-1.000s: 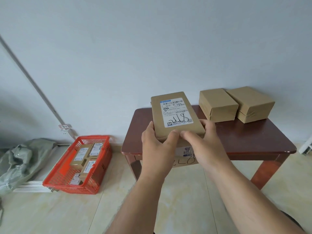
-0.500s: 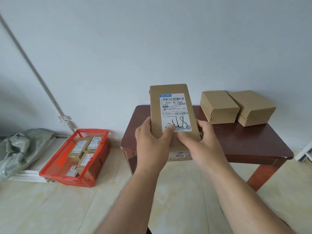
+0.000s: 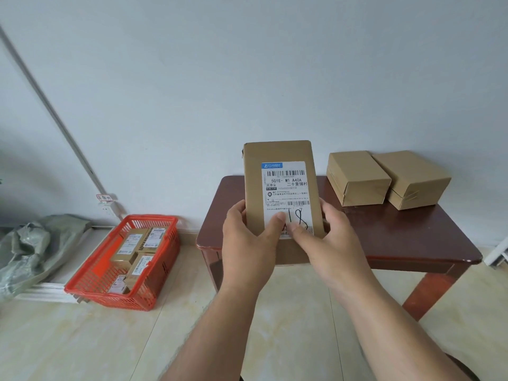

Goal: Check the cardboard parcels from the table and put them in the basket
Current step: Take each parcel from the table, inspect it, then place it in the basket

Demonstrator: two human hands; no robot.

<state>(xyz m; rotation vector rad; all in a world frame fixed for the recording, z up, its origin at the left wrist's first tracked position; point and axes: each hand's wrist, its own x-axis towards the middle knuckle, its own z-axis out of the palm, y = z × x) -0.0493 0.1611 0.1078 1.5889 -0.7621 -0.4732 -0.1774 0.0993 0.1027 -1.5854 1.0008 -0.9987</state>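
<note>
I hold a flat cardboard parcel (image 3: pixel 280 177) upright in front of me, its white shipping label facing me. My left hand (image 3: pixel 247 243) grips its lower left edge, thumb on the label. My right hand (image 3: pixel 327 243) grips its lower right edge, thumb pressed on the label's bottom. Two plain cardboard parcels (image 3: pixel 357 177) (image 3: pixel 412 178) lie side by side at the back right of the dark red table (image 3: pixel 398 237). The red plastic basket (image 3: pixel 110 287) stands on the floor to the left and holds several labelled parcels (image 3: pixel 129 246).
A grey-green sack (image 3: pixel 30 243) lies on the floor left of the basket, by the wall. A white conduit (image 3: pixel 55 116) runs diagonally down the wall to a socket. Pale tiled floor spreads between basket and table. A white object (image 3: pixel 497 251) peeks in at the right edge.
The parcel has been tilted up from nearly flat to upright, its label now facing me squarely. Both hands kept their hold on its lower end.
</note>
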